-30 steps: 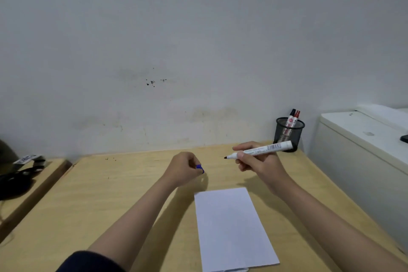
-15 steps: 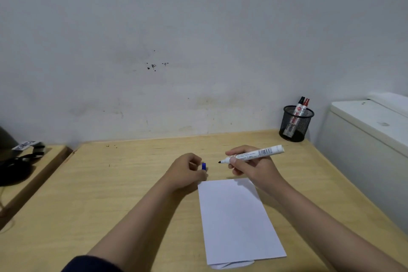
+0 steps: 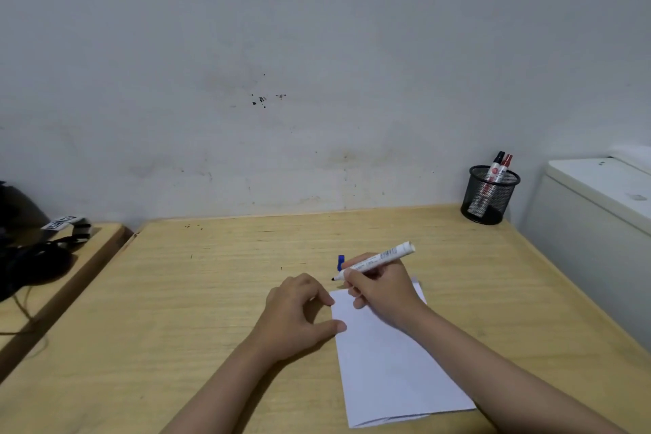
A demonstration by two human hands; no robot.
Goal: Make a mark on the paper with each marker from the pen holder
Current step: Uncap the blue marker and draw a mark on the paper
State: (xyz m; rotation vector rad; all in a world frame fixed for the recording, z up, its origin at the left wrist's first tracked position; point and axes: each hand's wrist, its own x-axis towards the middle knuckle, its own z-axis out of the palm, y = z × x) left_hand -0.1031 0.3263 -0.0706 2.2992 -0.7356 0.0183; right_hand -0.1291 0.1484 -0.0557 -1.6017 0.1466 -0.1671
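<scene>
Paper (image 3: 391, 359) lies flat on the desk (image 3: 197, 292), blank as far as can be seen, its near end folded under. Left hand (image 3: 299, 314) rests palm down at the paper's left edge, holding nothing: fingers loosely curled, thumb tip and one fingertip pressing on the sheet's margin. Right hand (image 3: 382, 289) sits over the paper's far end, directly right of the left hand, fingers closed around an uncapped marker (image 3: 375, 261). White barrel slants up and to the right out of the grip; dark tip points left and down, just beyond the paper's far left corner, hovering close to the desk; contact cannot be told. Barrel carries a barcode and small print, too small to read. Blue cap (image 3: 340, 262) stands on the desk just beyond the right hand's fingers, behind the tip. Farther off, well beyond and to the right of the right hand, a black mesh holder (image 3: 488, 197) stands at the desk's far right corner against the wall, with two markers upright in it: black-capped (image 3: 497, 162) and red-capped (image 3: 506, 163). Their red round logos are unreadable.
</scene>
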